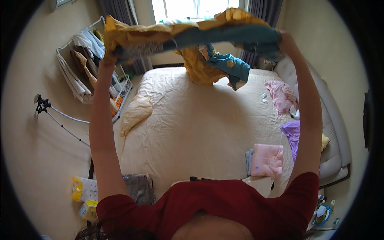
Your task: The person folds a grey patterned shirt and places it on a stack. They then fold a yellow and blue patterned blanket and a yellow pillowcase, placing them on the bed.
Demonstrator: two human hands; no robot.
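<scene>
A large yellow and teal patterned cloth is stretched in the air between my raised hands, above the far side of the bed. My left hand grips its left end and my right hand grips its right end; both hands are partly hidden or blurred. Below the stretched upper edge, more yellow and teal fabric hangs bunched over the far part of the bed. Under it lies the cream bed sheet, somewhat wrinkled. Whether the hanging part touches the sheet, I cannot tell.
A cream cloth lies at the bed's left edge. Folded pink fabric, purple cloth and a pink patterned cloth lie at the right, near the padded headboard. A clothes rack and a stand are at the left.
</scene>
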